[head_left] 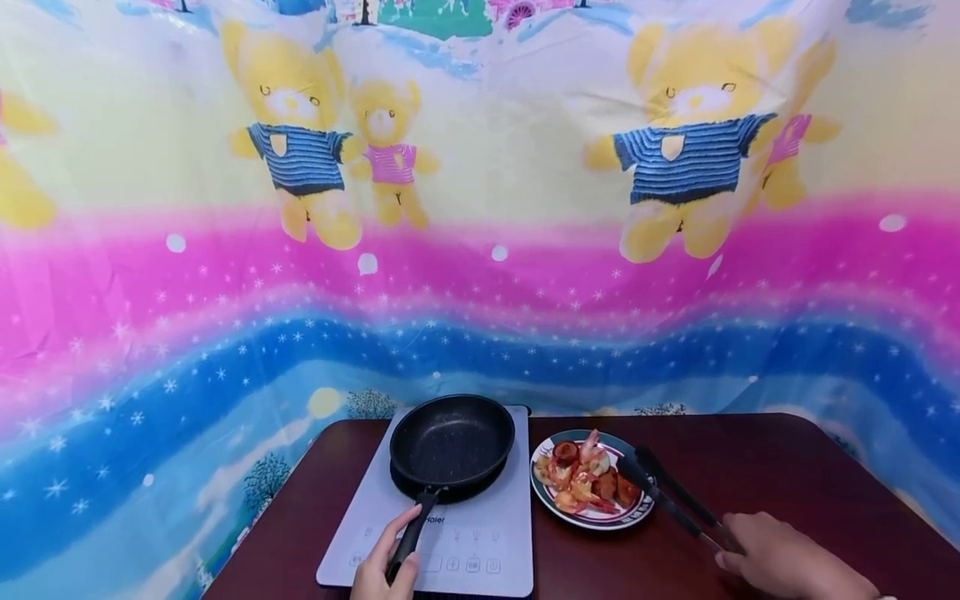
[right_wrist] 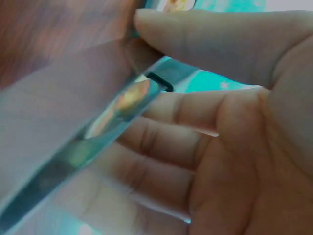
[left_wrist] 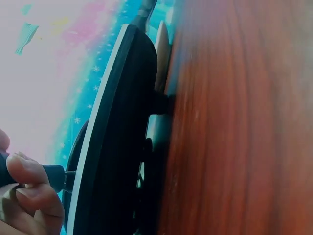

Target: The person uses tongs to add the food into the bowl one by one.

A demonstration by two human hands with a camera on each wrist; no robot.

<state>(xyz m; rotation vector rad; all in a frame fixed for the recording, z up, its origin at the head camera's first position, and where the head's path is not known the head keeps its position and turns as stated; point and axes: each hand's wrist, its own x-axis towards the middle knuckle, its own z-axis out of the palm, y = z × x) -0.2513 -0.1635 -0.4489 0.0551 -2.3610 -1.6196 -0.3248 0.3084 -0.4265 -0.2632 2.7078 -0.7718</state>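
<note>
A black frying pan (head_left: 453,442) sits on the white induction cooktop (head_left: 352,542), its handle pointing toward me. My left hand (head_left: 382,571) grips that black handle (left_wrist: 55,177), the thumb lying along it. To the right of the cooktop is a patterned plate (head_left: 537,471) piled with cooked shrimp (head_left: 577,497) and reddish-brown round pieces (head_left: 566,452). My right hand (head_left: 780,554) holds metal tongs (head_left: 678,513) with black ends, which overlap the plate's right side. In the right wrist view, the thumb and fingers lie on opposite sides of the tongs (right_wrist: 73,103).
Cooktop and plate stand on a dark reddish-brown table (head_left: 750,450). Directly behind its back edge hangs a printed cloth (head_left: 495,292) with teddy bears. The cooktop's touch controls (head_left: 472,565) lie close to the right of my left hand.
</note>
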